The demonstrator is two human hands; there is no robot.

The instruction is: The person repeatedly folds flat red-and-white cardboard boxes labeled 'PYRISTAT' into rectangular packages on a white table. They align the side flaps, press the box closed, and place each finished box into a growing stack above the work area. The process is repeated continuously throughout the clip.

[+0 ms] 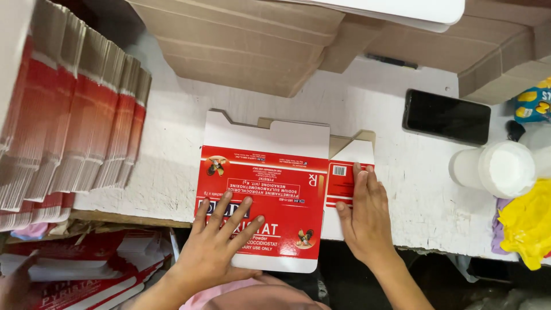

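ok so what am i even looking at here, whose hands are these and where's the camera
The one picture comes from a camera worn on a person's head, looking down at their own bare hands; there is no machine. The left hand lies flat, fingers spread, on a red and white flattened carton on a white table. The right hand presses the carton's side flap. Neither hand grips anything. At the left stands a stack of the same flat cartons. At the right lie a black phone, a white container and something yellow. Brown cardboard boxes sit at the back.
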